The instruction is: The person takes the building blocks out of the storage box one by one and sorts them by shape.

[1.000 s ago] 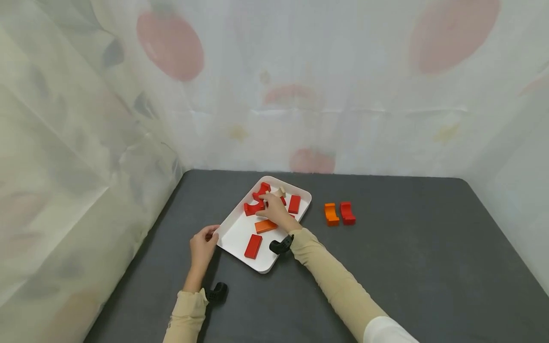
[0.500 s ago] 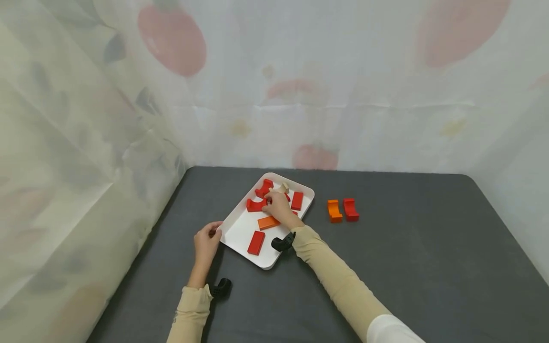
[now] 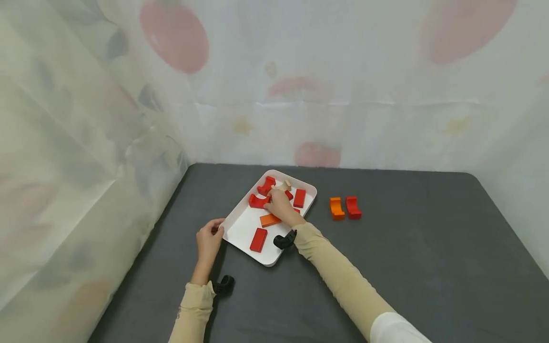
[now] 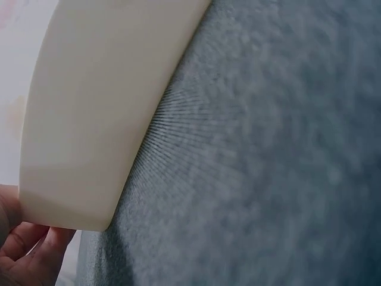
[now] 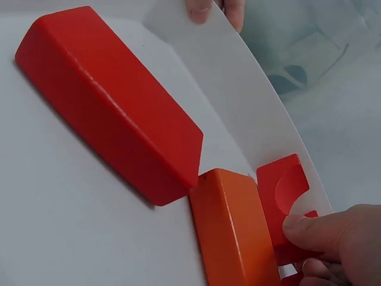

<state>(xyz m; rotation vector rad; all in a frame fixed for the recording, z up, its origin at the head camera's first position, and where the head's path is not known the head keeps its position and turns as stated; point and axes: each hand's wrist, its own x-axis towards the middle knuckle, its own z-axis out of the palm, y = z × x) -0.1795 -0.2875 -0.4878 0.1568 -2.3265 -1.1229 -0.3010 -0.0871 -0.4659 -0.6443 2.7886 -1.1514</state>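
My left hand (image 3: 208,242) pinches the near-left rim of a white tray (image 3: 238,234), thumb on one side and fingers on the other. My right hand (image 3: 284,207) reaches over the tray and pinches a red arch block (image 5: 271,205) with a curved notch, which stands by the tray wall. Beside that block lies an orange rectangular block (image 3: 269,220). A red rectangular block (image 3: 259,240) lies nearer to me. Farther back are another red notched block (image 3: 267,185), a natural wood notched block (image 3: 283,186) and a red rectangular block (image 3: 299,198). My right hand partly hides other red pieces.
An orange notched block (image 3: 337,208) and a red notched block (image 3: 353,207) stand side by side on the dark grey table (image 3: 407,247), right of the tray. Printed curtains hang behind and to the left.
The whole scene shifts slightly up and right as the head view moves. My right hand's fingers have come down and closed on the red arch block. My left hand stays on the tray rim.
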